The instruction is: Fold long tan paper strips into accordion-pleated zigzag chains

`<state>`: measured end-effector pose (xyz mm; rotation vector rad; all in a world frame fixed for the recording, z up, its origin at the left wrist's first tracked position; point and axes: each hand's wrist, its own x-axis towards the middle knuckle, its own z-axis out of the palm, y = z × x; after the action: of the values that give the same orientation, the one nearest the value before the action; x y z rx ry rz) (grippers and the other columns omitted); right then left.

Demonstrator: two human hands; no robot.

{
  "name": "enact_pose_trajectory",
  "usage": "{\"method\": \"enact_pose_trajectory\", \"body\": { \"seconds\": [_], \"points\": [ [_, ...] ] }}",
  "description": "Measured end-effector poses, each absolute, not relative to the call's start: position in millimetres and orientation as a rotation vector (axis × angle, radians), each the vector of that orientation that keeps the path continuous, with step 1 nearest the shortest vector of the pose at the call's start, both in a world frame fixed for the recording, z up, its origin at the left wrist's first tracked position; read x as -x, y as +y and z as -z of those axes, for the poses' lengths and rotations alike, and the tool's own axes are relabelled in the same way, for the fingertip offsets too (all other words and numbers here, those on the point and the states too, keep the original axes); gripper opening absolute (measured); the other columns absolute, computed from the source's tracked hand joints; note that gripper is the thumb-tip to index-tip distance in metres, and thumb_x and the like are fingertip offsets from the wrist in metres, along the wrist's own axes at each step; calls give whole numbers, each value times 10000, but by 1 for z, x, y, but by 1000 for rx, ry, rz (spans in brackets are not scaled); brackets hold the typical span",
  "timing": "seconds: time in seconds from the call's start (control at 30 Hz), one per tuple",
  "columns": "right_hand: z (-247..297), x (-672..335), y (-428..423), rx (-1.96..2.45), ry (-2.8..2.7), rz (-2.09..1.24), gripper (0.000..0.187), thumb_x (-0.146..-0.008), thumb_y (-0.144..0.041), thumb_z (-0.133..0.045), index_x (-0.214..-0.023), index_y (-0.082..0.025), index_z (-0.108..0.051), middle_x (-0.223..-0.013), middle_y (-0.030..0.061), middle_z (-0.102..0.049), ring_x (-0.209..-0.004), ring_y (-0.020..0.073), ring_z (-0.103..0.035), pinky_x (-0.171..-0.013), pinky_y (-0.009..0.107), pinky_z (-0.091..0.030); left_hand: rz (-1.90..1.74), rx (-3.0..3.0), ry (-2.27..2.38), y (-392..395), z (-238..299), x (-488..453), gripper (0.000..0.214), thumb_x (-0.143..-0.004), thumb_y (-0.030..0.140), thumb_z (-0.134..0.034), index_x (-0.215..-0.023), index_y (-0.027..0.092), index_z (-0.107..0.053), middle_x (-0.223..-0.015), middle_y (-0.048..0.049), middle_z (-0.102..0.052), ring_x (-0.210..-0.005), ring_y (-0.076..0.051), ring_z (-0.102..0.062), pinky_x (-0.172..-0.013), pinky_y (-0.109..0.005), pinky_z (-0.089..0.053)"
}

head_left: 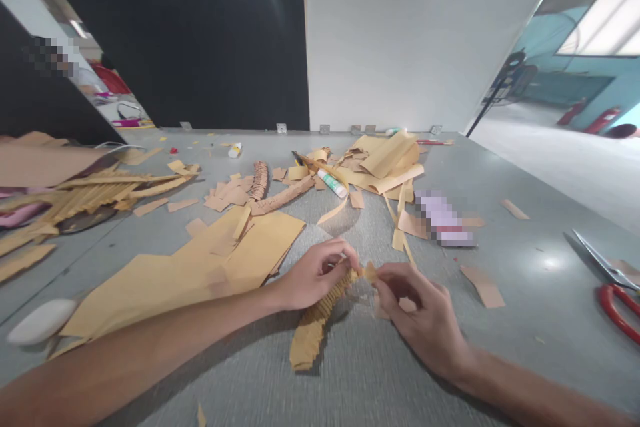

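A pleated strip of tan paper [320, 317] hangs down toward the table from between my hands. My left hand [320, 273] pinches its upper end between thumb and fingers. Close by on the right, my right hand [417, 303] pinches a small folded piece of tan paper [370, 271] at the strip's tip. Whether that piece is joined to the strip is not clear. Behind my hands lie two finished-looking pleated strips, one upright [259, 181] and one slanting [285, 197]. A glue stick [332, 183] rests near them.
Large tan paper sheets [150, 287] lie at left, beside a white computer mouse [43, 321]. Red-handled scissors [617, 300] are at the right edge. Paper scraps [483, 285] are scattered about, with more sheets [387, 163] toward the back. Black and white panels [425, 40] stand behind the table.
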<state>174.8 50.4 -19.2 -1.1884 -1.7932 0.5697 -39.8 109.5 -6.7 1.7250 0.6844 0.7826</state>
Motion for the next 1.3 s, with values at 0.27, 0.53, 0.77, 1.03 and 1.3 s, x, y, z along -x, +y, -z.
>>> {"method": "enact_pose_trajectory", "body": {
  "seconds": [0.27,0.53,0.77,1.03,1.3],
  "points": [
    [16,-173,56,1277,-1808,-665,109,-938,-334,-655,-1001,-245,-650,-617,-58,-610,-496,112,-585,-513,203,-473,-814,-1868,714,107,0,40,247,-1021,373,-513,-971,177,-654,-1027,-72,-605,-819,-141,-579,-679,-240,-455],
    [12,-171,57,1197,-1806,-713,125,-984,-307,-570,-996,-242,-677,-892,22,-674,-662,134,-621,-579,230,-510,-833,-1692,747,105,6,40,337,-975,406,-602,-1252,237,-512,-1148,-62,-594,-768,-114,-601,-659,-242,-458],
    [21,-174,62,1261,-1505,-954,179,-942,-392,-650,-995,-221,-639,-692,-10,-655,-536,131,-608,-490,222,-502,-799,-1592,843,101,4,35,357,-923,433,-673,-1154,167,-619,-1047,-88,-706,-983,-213,-659,-844,-314,-489],
    [17,-175,64,1281,-1623,-855,122,-943,-322,-643,-919,-227,-715,-822,8,-709,-704,144,-665,-629,231,-541,-822,-1540,874,91,7,32,374,-913,443,-684,-1155,179,-575,-858,-29,-688,-813,-168,-638,-720,-260,-453],
    [16,-176,64,1204,-1645,-866,170,-959,-313,-620,-964,-255,-780,-942,31,-721,-811,167,-683,-644,238,-556,-833,-1574,842,93,7,34,392,-923,432,-671,-1205,176,-578,-753,14,-591,-716,-139,-576,-654,-241,-430]
  ]
}}
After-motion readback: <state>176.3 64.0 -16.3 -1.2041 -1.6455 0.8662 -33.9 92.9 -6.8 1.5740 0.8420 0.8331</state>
